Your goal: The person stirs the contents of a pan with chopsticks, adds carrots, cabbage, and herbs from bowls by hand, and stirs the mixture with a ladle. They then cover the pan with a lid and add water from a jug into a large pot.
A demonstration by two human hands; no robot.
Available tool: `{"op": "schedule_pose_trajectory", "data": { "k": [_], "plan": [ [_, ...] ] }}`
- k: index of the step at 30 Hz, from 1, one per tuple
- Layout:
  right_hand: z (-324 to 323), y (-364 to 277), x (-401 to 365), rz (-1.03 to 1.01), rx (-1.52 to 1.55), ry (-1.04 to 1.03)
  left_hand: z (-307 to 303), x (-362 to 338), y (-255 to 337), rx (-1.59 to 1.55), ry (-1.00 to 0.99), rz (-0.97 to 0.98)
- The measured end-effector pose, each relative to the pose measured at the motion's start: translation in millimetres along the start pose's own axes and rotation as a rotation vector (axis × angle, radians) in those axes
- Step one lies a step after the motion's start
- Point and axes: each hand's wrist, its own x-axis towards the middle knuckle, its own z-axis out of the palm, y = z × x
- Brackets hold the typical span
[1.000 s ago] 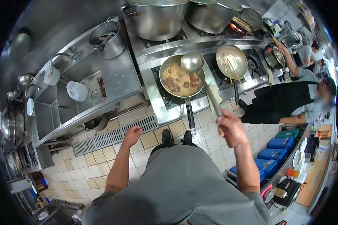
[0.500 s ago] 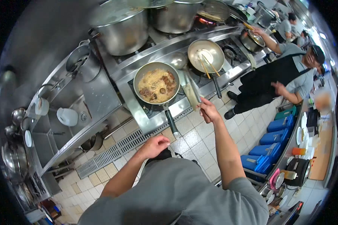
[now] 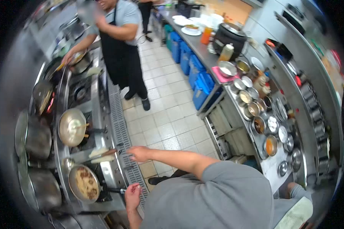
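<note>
My right hand (image 3: 138, 154) is held out over the stove's front edge, fingers loosely bent and a little blurred. Just left of it, apart from the fingers, lies the wooden handle of a ladle (image 3: 109, 152), with a pale cloth (image 3: 99, 159) around it. My left hand (image 3: 132, 195) is lower, its fingers partly curled and nothing seen in them. It is close to the handle end of a frying pan (image 3: 73, 183) holding noodles with brown pieces (image 3: 87, 184); contact is unclear. Farther along the stove sits a second pan (image 3: 70, 124) with tongs or chopsticks in it.
A co-worker in a black apron (image 3: 120, 57) stands at the far stove end, one hand at a pot (image 3: 81, 63). Large pots (image 3: 44, 189) line the back. Blue bins (image 3: 202, 89) stand under the right counter, which carries metal bowls (image 3: 271, 145) and a cooker (image 3: 230, 38).
The view has swung right, towards the aisle and counter. My right hand has let go of the ladle, which now lies on the stove. The co-worker's raised hand has moved up towards the head.
</note>
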Motion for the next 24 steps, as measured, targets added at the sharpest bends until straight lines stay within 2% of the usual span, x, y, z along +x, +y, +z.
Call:
{"op": "schedule_pose_trajectory", "data": {
  "k": [2, 3, 4, 6, 7, 8, 9, 10, 11, 12, 13, 14, 16, 17, 18, 19, 21, 24],
  "plan": [
    [-50, 64, -74, 0.143, -0.017, -0.070, 14, 19, 23, 0.050, -0.050, 0.034],
    [-82, 97, -121, 0.312, -0.012, -0.029, 27, 30, 37, 0.091, -0.073, 0.044],
    [-104, 138, -169, 0.430, 0.008, 0.107, 36, 43, 42, 0.089, -0.068, 0.049],
    [-170, 173, -269, 0.796, -0.028, 0.390, 65, 63, 63, 0.134, -0.097, 0.084],
    [-190, 205, -315, 0.853, -0.120, 0.601, 81, 71, 72, 0.162, -0.092, 0.098],
    [-228, 191, -358, 0.940, 0.016, 0.806, 95, 89, 64, 0.175, -0.109, 0.127],
    [-263, 184, -396, 0.974, -0.002, 0.923, 112, 101, 58, 0.203, -0.151, 0.139],
    [-293, 179, -432, 0.971, 0.174, 1.104, 132, 112, 54, 0.211, -0.176, 0.100],
    [-327, 161, -466, 0.942, 0.073, 1.178, 153, 124, 51, 0.225, -0.210, 0.063],
    [-352, 146, -496, 0.868, 0.047, 1.339, 174, 130, 46, 0.264, -0.280, 0.035],
    [-384, 107, -519, 0.901, -0.025, 1.444, 184, 162, 8, 0.366, -0.336, 0.099],
    [-406, 84, -552, 0.883, -0.108, 1.503, 209, 159, 21, 0.514, -0.391, 0.127],
    [-445, 41, -613, 0.643, -0.201, 1.799, 260, 139, 51, 0.689, -0.482, 0.184],
    [-463, 8, -652, 0.745, -0.125, 1.835, 284, 135, 64, 0.635, -0.571, 0.159],
    [-475, -5, -696, 0.479, -0.303, 1.963, 309, 137, 76, 0.580, -0.658, 0.129],
    [-489, -43, -730, 0.558, -0.401, 2.092, 333, 142, 86, 0.602, -0.693, 0.144],
    [-510, -91, -800, 0.698, -0.961, 2.203, 367, 151, 101, 0.766, -0.744, 0.246],
    [-518, -159, -889, 0.959, -1.291, 2.444, 410, 172, 129, 0.855, -0.773, 0.389]
  ]
}}
